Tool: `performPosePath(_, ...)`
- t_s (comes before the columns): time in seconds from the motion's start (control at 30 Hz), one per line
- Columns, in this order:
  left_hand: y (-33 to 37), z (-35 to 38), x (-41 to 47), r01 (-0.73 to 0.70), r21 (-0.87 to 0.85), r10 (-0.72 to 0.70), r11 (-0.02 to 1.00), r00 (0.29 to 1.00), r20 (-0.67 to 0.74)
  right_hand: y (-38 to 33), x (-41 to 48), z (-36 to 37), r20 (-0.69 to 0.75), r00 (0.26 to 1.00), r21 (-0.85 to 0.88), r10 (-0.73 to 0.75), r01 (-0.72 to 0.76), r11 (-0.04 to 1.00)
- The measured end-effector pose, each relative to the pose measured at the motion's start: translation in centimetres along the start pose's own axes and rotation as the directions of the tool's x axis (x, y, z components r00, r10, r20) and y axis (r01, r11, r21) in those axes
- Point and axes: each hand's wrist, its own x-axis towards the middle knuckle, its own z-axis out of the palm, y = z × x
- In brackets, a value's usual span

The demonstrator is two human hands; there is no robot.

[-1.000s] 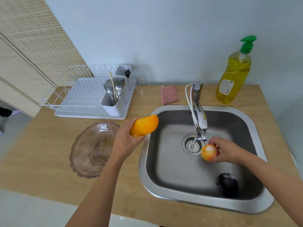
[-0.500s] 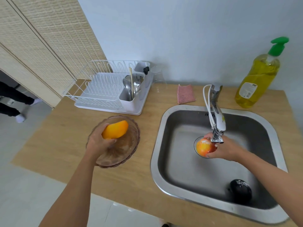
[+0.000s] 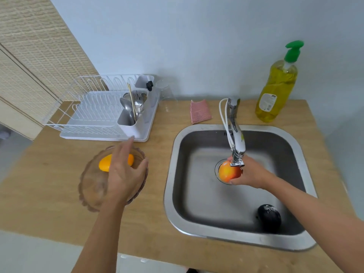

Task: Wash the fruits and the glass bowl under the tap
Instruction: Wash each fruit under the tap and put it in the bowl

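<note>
While the right grip (image 3: 250,172) clasps the apple (image 3: 229,172) under the tap (image 3: 237,142), left grip (image 3: 126,172) spread over mango (image 3: 105,164).

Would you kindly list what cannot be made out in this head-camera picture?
- Tap water: no stream shows in the head view; the chrome tap spout covers it.
- Orange-yellow mango in the ribbed glass bowl: its middle is hidden by the left hand.
- Red-yellow apple: its far side is hidden by the right hand.

On the wooden table (image 3: 49,194), the clear glass bowl (image 3: 92,186) holding an orange-yellow mango (image 3: 104,164) sits at 9 o'clock from the steel sink (image 3: 295,146). At 12 o'clock from the bowl stands a white wire dish rack (image 3: 94,113). A dark round fruit (image 3: 269,217) lies in the sink's 5 o'clock corner.
</note>
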Motion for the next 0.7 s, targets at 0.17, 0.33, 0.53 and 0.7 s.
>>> performPosePath(0.17, 4.9, 8.8, -2.9, -0.076, -0.196, 0.167, 0.978, 0.846, 0.507, 0.3, -0.5, -0.2, -0.036, 0.997, -0.07, -0.074, 0.071, 0.995)
performPosePath(0.33, 8.1, 14.6, -4.8, -0.046, -0.284, 0.227, 0.958, 0.728, 0.647, 0.5, -0.6, -0.2, -0.066, 0.992, -0.128, -0.104, 0.095, 0.987)
performPosePath(0.53, 9.7, 17.4, -4.5, -0.2, -0.329, 0.375, 0.923, 0.66, 0.651, 2.1, -0.3, 0.0, -0.009, 0.999, 0.094, -0.051, 0.052, 0.994)
performPosePath(0.7, 9.8, 18.2, -3.9, 0.065, -0.357, 0.211, 0.932, 0.703, 0.68, 2.7, -0.8, -0.4, -0.016, 0.999, 0.257, -0.027, 0.03, 0.966)
